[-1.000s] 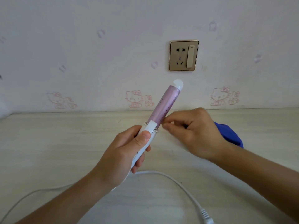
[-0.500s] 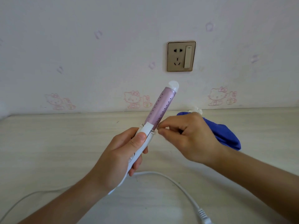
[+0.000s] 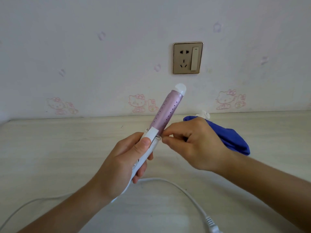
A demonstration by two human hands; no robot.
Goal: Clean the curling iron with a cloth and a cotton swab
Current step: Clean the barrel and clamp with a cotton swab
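Note:
My left hand (image 3: 124,163) grips the white handle of the curling iron (image 3: 166,111), thumb on its white clamp lever, and holds it tilted up to the right above the table. The barrel is pink with rows of small holes and a white tip. My right hand (image 3: 190,145) has thumb and forefinger pinched together at the joint between barrel and handle, on what seems to be a cotton swab; only a tiny white bit shows at the fingertips. A blue cloth (image 3: 235,140) lies on the table behind my right hand.
The iron's white cord (image 3: 183,189) loops over the pale wooden table (image 3: 58,148) to a plug (image 3: 212,224) at the bottom edge. A small white object (image 3: 204,114) sits behind the cloth by the wall. A wall socket (image 3: 187,58) is above.
My right hand's pinched fingertips slid a little down the barrel to the joint by the handle. The view shifted slightly, showing more of the blue cloth.

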